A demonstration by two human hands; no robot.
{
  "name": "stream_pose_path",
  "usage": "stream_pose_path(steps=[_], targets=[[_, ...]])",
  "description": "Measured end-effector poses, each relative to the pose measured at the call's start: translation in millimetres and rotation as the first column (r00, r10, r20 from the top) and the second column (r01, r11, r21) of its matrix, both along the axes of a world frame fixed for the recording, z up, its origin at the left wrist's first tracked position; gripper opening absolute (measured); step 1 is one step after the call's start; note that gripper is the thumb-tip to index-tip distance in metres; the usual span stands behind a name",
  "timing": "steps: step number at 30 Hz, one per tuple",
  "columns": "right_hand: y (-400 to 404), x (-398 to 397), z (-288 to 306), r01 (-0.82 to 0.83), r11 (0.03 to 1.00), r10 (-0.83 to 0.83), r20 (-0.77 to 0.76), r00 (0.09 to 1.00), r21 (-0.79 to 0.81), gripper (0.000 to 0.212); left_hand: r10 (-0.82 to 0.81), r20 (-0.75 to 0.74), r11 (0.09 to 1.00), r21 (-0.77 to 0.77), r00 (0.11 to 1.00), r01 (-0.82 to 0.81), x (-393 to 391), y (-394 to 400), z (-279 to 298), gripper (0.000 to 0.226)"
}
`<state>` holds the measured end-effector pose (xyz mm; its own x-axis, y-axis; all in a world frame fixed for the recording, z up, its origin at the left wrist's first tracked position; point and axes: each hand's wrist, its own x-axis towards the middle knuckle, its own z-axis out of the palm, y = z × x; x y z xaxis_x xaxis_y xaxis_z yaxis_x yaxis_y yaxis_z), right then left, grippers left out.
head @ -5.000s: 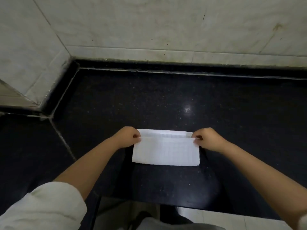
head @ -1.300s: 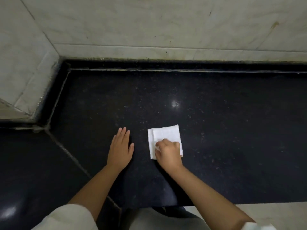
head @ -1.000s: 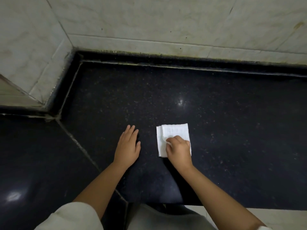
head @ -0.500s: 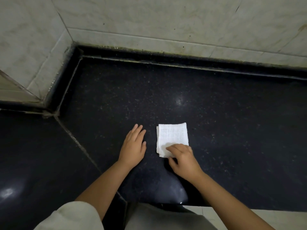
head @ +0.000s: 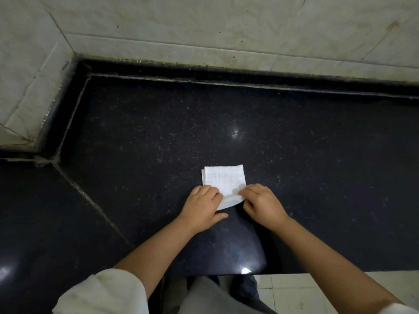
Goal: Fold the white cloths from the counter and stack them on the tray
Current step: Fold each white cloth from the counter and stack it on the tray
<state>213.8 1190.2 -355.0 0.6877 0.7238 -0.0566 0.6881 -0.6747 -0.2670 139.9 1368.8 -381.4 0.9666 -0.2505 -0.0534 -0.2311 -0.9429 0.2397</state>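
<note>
Fingers (head: 212, 193) of left hand (head: 200, 208) and right hand (head: 263, 206) curled, pinching near corners of folded white cloth (head: 224, 181) on black bench (head: 158, 132).

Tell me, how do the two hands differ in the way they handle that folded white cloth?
The left hand takes the folded white cloth at its near left corner, while the right hand takes the near right corner. The left hand's thumb lies stretched out on the black counter; the right hand's thumb is tucked against the cloth. Both have curled fingers gripping the cloth's near edge, which is lifted slightly.
</note>
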Motion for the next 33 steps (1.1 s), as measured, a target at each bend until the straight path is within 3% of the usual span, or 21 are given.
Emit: stream_pose_path(steps=[4, 6, 7, 10, 15, 22, 28, 33], targets=[[-21.7, 2.2, 28.0, 0.146, 0.986, -0.141, -0.057, 0.988, 0.08, 0.053, -0.009, 0.124, 1.0, 0.024, 0.992, 0.006, 13.9, -17.9, 17.2, 0.008], [-47.2, 6.6, 46.2, 0.249, 0.96, -0.237, -0.103, 0.966, 0.129, 0.061, -0.059, 0.147, 0.998, 0.001, 0.987, 0.06, 32.5, -35.2, 36.9, 0.015], [-64.4, 9.6, 55.9, 0.289, 0.946, -0.271, -0.128, 0.954, 0.145, 0.057, -0.099, 0.149, 0.995, 0.012, 0.984, 0.098, 43.5, -48.7, 51.0, 0.019], [-133.5, 14.7, 84.0, 0.366, 0.918, -0.342, -0.163, 0.925, 0.153, 0.02, -0.284, 0.077, 0.958, 0.055, 0.956, 0.281, 73.8, -108.0, 83.3, 0.022], [-286.8, -6.7, 126.8, 0.514, 0.844, -0.498, -0.136, 0.857, 0.152, 0.016, -0.454, -0.003, 0.891, 0.019, 0.891, 0.454, 102.1, -256.7, 127.1, 0.026], [-510.4, -48.2, 188.2, 0.675, 0.722, -0.683, -0.005, 0.731, 0.151, 0.019, -0.672, 0.167, 0.718, -0.091, 0.721, 0.69, 119.3, -491.7, 191.2, 0.021], [-650.5, -49.5, 244.0, 0.809, 0.559, -0.828, 0.076, 0.555, 0.183, 0.02, -0.71, 0.319, 0.633, -0.103, 0.628, 0.768, 144.1, -651.6, 245.7, 0.026], [-744.1, -12.2, 275.3, 0.825, 0.48, -0.872, 0.058, 0.487, 0.298, 0.02, -0.718, 0.351, 0.615, -0.084, 0.601, 0.784, 193.6, -757.1, 276.7, 0.023]])
